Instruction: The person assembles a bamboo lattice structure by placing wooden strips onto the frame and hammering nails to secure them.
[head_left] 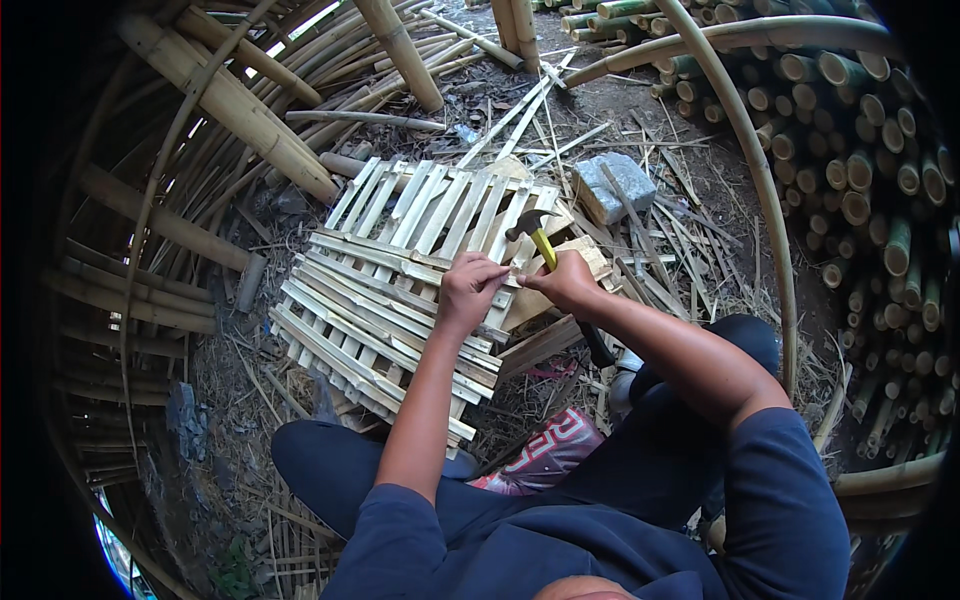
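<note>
A slatted bamboo panel point(400, 255) lies on the ground in front of me, with thin pale strips laid across its slats. Over its right edge, my left hand point(470, 290) is closed, thumb and fingertips pinched together; what they hold is too small to make out. My right hand point(566, 284) has a claw hammer point(541, 245) gripped against the palm. The hammer's dark head points away from me, and its black grip sticks out below the hand. My right thumb and fingertips almost meet the left ones at the end of a strip.
A grey stone block point(614, 188) sits beyond the panel's right corner, among scattered bamboo slivers point(690, 250). Cut bamboo poles point(850, 170) are stacked at right. Thick bamboo posts point(235, 110) slant at left. A red-and-white printed bag point(545, 455) lies between my legs.
</note>
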